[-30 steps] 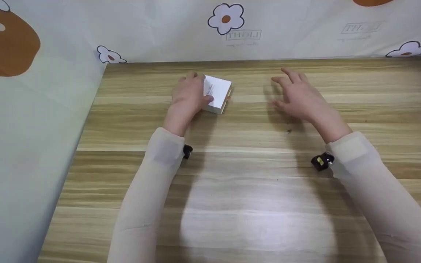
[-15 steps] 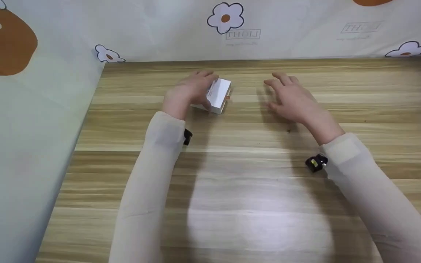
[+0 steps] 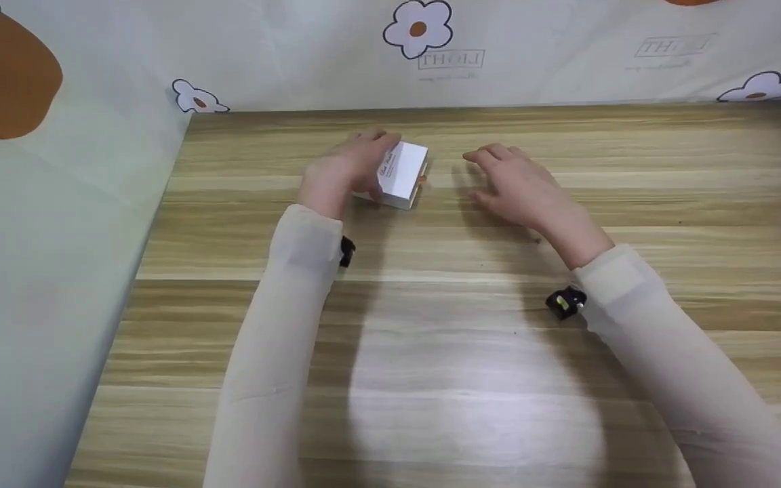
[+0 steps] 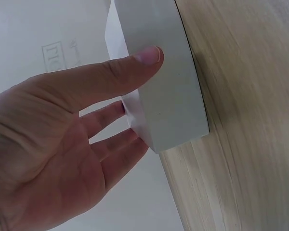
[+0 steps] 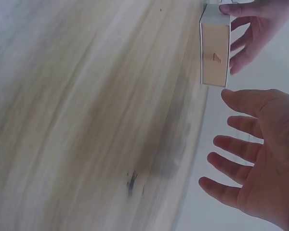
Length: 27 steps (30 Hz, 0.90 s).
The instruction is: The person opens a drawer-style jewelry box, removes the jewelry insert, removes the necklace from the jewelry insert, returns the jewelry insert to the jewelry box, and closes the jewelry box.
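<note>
A small white box (image 3: 404,173) with printed lettering on top lies on the wooden table. My left hand (image 3: 343,169) grips it from its left part, thumb against the near side and fingers over at the far side. The left wrist view shows the thumb (image 4: 147,57) pressed on the white side wall. Seen from the right wrist, the box's tan end face (image 5: 216,57) carries a small orange tab (image 5: 216,58). My right hand (image 3: 523,186) hovers to the right of the box, apart from it, fingers spread and holding nothing.
The wooden tabletop (image 3: 472,305) stretches toward me and to both sides. A pale wall covering (image 3: 295,54) with flower prints borders it at the back and left. A dark speck (image 3: 536,240) marks the wood below my right hand.
My right hand has moved left, closer to the box. The left hand has shifted right and its thumb has come down to the near side of the box, which has hardly moved.
</note>
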Motion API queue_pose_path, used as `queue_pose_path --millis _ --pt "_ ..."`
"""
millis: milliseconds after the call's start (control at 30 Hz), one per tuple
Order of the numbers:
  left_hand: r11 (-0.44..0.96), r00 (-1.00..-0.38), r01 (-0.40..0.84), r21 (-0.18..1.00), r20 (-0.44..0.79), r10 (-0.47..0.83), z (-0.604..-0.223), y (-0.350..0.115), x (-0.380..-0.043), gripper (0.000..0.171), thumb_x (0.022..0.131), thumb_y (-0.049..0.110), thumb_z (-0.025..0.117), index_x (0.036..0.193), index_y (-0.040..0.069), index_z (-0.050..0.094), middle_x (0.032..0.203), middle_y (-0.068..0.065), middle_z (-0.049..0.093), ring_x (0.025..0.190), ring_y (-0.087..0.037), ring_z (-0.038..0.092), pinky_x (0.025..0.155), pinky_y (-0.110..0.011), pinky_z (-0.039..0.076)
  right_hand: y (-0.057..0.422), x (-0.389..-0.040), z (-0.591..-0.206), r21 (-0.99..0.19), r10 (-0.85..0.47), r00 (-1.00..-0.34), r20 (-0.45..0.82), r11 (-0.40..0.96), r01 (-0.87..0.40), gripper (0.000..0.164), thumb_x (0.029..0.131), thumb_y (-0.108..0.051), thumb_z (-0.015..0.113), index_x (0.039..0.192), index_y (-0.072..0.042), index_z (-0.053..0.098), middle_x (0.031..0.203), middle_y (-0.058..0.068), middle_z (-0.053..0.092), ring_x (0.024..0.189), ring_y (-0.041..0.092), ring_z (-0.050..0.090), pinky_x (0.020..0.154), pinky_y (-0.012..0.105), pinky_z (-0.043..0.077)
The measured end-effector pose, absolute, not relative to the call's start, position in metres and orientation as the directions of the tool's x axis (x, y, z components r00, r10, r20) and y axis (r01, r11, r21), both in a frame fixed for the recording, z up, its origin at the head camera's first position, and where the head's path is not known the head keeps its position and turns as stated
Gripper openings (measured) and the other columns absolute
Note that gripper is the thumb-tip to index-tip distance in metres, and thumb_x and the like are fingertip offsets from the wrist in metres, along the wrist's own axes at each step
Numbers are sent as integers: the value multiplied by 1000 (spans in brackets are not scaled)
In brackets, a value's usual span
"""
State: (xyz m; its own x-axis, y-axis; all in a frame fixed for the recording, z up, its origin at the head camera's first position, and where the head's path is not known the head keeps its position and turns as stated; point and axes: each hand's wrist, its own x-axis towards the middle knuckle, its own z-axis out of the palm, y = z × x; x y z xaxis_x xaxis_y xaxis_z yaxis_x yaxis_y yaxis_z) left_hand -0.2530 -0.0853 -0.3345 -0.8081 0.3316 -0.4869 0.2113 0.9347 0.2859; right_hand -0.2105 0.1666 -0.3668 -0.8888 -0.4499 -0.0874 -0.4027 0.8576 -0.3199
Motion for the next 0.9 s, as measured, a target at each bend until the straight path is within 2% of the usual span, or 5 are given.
queue_pose_path --millis 200,367,467,600,900 --pt "941 -815 168 293 -496 299 -329 -81 -253 98 79 2 81 158 23 26 166 -3 19 152 -27 23 124 -48 25 154 -213 -366 -337 -464 -881 -86 846 -413 56 93 -21 65 144 -5 49 142 18 53 130 39 50 110 53 42" --pt "945 -817 188 269 -491 303 -326 -76 -253 97 77 1 82 156 21 30 163 -5 26 147 -28 32 121 -47 31 144 -215 -367 -336 -467 -882 -65 842 -422 46 91 -18 66 134 -4 58 133 17 61 125 38 56 106 51 45" --pt "946 -815 214 243 -490 310 -325 -76 -252 95 76 1 82 155 18 31 158 -6 31 138 -27 39 118 -45 35 136 -217 -367 -339 -469 -882 -56 839 -425 39 91 -17 63 129 -4 63 130 16 64 124 37 58 104 52 47" --pt "945 -814 234 228 -485 319 -325 -78 -251 92 77 2 82 153 17 32 155 -6 35 133 -26 42 116 -44 37 127 -219 -367 -348 -463 -885 -52 839 -418 34 93 -16 60 124 -6 66 127 14 67 120 35 61 98 52 50" --pt "943 -809 236 233 -491 324 -325 -79 -253 93 76 4 83 153 19 33 156 -6 34 137 -26 41 115 -45 38 115 -223 -368 -365 -452 -892 -34 836 -409 28 94 -18 61 119 -7 69 121 12 70 112 33 65 90 50 54"
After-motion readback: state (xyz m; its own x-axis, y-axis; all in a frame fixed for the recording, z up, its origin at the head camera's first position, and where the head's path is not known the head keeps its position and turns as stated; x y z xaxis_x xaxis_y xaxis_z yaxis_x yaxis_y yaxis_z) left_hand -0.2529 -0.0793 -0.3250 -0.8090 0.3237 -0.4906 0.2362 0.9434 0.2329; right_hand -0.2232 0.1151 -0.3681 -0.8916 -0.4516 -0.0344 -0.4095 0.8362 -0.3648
